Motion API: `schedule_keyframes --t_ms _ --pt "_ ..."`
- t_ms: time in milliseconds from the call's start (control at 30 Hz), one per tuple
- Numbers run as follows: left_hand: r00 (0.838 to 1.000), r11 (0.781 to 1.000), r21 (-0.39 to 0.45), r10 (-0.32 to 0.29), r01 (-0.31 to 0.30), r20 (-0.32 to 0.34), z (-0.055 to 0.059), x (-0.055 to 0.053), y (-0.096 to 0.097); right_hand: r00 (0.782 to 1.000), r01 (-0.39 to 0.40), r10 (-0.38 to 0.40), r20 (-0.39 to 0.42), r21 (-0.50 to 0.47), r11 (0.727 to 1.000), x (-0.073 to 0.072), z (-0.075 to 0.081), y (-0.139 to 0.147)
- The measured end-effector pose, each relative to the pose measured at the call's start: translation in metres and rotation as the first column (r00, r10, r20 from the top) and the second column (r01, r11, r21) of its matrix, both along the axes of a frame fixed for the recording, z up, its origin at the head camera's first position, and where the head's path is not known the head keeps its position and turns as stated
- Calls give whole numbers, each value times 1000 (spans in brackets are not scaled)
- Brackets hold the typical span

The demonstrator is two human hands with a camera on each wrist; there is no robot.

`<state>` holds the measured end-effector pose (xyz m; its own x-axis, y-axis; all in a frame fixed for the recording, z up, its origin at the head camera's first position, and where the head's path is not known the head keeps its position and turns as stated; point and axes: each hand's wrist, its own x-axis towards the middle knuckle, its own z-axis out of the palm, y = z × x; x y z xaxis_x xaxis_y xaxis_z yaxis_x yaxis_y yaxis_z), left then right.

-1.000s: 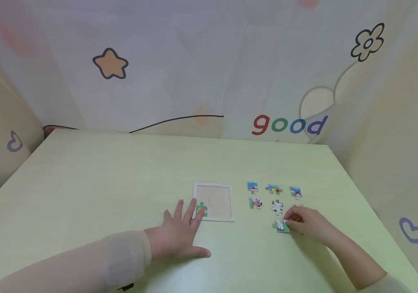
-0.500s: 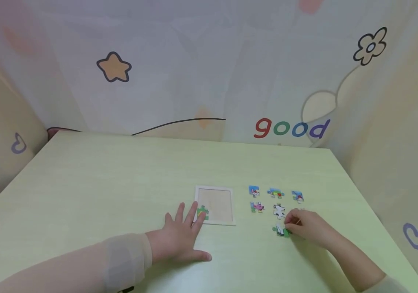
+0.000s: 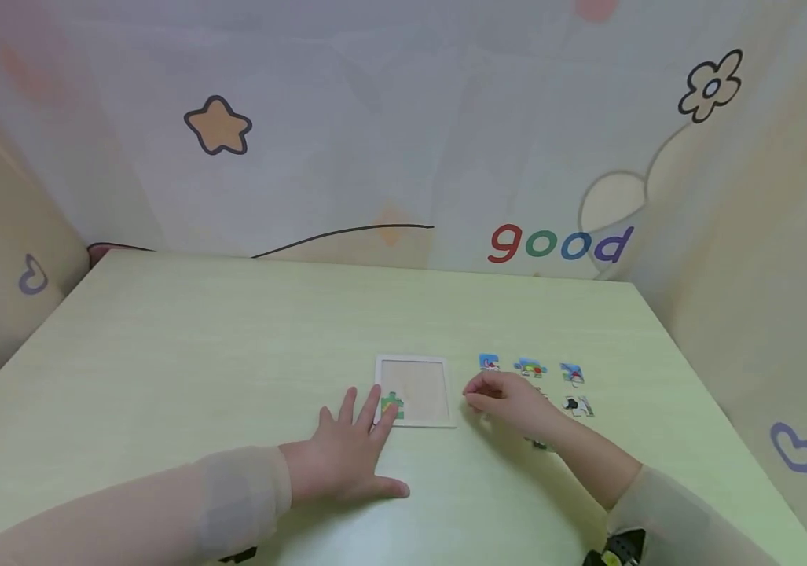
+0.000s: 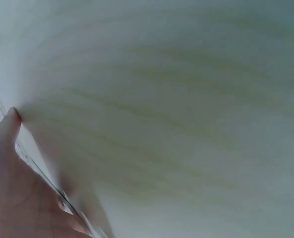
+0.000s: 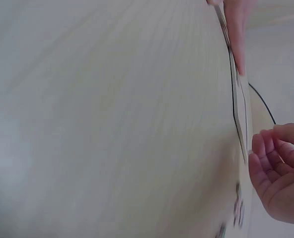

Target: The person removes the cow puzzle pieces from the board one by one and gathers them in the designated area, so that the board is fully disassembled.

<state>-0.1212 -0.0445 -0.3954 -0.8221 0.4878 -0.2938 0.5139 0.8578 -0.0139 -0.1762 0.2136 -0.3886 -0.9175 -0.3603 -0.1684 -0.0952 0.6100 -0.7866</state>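
Note:
My left hand [image 3: 346,460] lies spread with straight fingers at the lower left of a white-rimmed puzzle frame [image 3: 413,358]. Its index fingertip overlaps a green puzzle piece [image 3: 392,399] in the frame's lower left corner. To the right of the frame, my right hand [image 3: 512,399] is low over the table, thumb and fingertips together in a pinch on a puzzle piece almost wholly hidden by the fingers. In the right wrist view the right hand [image 5: 281,176] has its fingers curled. The left wrist view shows part of the left hand [image 4: 25,198] by the frame's edge.
Loose puzzle pieces lie right of the frame: a blue one [image 3: 489,362], a blue-and-green one [image 3: 530,367], another blue one [image 3: 573,373] and a black-and-white one [image 3: 579,406]. The right hand and forearm cover others, including a partly hidden green one [image 3: 539,444]. Fabric walls surround the table.
My right hand has moved left and slightly away from me, from the near right loose pieces to the frame's right side. The black-and-white piece is now uncovered. My left hand has stayed put.

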Motion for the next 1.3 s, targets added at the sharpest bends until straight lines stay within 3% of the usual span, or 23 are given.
schedule_keyframes --t_ms 233,467,667,967,1300 --pt "1000 998 65 0 -1 21 -3 -3 -5 993 -29 44 113 -136 990 -11 -2 -48" --pt "997 996 82 15 -20 71 -1 -3 -10 991 -120 123 50 -64 991 -6 -14 -62" --pt "999 999 51 7 -10 48 0 -2 -9 985 -166 169 47 -58 984 -3 -15 -62" --pt "999 999 38 6 -8 33 1 -1 -9 986 -153 157 57 -59 986 0 -8 -63" --pt "1000 999 32 0 -1 27 2 2 -7 991 -56 71 117 -122 991 -7 -13 -63"
